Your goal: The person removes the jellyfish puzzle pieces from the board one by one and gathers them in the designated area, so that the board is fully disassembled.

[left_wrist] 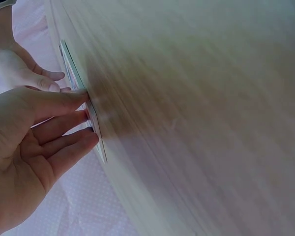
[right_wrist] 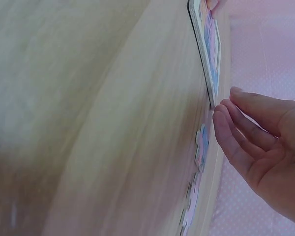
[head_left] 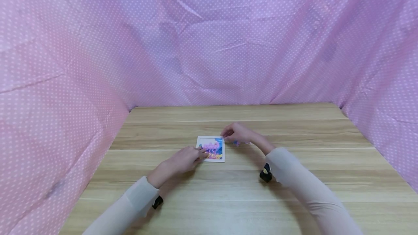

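A square jigsaw puzzle board (head_left: 213, 158) with a white border and a colourful sea picture lies on the table. My left hand (head_left: 188, 158) rests its fingertips on the board's lower left part. In the left wrist view, its thumb (left_wrist: 64, 104) reaches the board's edge and the other fingers extend over the picture. My right hand (head_left: 240, 132) is beside the board's upper right corner, with nothing visible between thumb and fingers. In the right wrist view, loose puzzle pieces (right_wrist: 202, 147) lie on the table just below the right fingertips, partly hidden by that hand in the head view.
The wooden table (head_left: 228, 198) reaches back to a pink dotted cloth (head_left: 209, 61) that hangs behind and at both sides. A black wrist device (head_left: 266, 174) shows under the right sleeve, another (head_left: 158, 202) under the left.
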`<state>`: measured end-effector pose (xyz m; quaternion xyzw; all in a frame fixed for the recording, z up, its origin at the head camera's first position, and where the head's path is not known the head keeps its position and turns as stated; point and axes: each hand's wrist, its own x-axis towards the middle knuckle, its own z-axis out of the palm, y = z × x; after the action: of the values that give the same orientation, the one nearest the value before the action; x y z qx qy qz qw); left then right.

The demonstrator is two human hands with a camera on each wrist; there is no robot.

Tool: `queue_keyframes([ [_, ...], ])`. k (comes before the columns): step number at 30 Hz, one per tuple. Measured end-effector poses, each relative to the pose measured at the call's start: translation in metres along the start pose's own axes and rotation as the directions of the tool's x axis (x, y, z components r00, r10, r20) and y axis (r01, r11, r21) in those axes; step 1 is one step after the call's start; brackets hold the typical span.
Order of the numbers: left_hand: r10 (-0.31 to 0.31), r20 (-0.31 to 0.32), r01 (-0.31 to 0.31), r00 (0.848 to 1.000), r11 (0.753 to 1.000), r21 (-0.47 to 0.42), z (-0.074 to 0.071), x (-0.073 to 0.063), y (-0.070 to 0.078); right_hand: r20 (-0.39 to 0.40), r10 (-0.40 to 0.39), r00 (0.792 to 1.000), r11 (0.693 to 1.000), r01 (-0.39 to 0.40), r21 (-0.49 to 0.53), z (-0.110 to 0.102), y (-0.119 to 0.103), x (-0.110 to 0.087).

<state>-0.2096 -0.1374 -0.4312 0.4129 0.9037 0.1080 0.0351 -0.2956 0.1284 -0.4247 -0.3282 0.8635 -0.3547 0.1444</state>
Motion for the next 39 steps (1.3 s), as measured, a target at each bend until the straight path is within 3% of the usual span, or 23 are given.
queue_keyframes([
  [7,0.011,-0.041,-0.013,0.999,0.999,-0.052,0.002,-0.002,-0.005,0.037,-0.06,0.998,0.998,0.061,-0.022,0.004,-0.006,0.01],
  [16,0.017,-0.042,-0.019,0.999,0.999,-0.05,0.003,-0.003,-0.006,0.091,-0.01,0.996,0.993,0.021,-0.119,0.009,-0.011,0.016],
  [24,0.001,-0.04,-0.004,0.999,0.997,-0.075,0.003,-0.004,-0.006,0.144,-0.042,0.989,0.975,0.072,-0.209,0.011,-0.014,0.02],
  [32,-0.029,-0.012,0.028,1.0,0.999,-0.04,0.002,-0.004,-0.003,0.167,-0.066,0.984,0.977,0.098,-0.189,0.013,-0.014,0.024],
  [39,-0.03,-0.005,0.03,1.0,0.998,-0.053,0.001,-0.004,0.0,0.227,-0.133,0.965,0.964,0.179,-0.197,0.009,0.0,0.032],
])
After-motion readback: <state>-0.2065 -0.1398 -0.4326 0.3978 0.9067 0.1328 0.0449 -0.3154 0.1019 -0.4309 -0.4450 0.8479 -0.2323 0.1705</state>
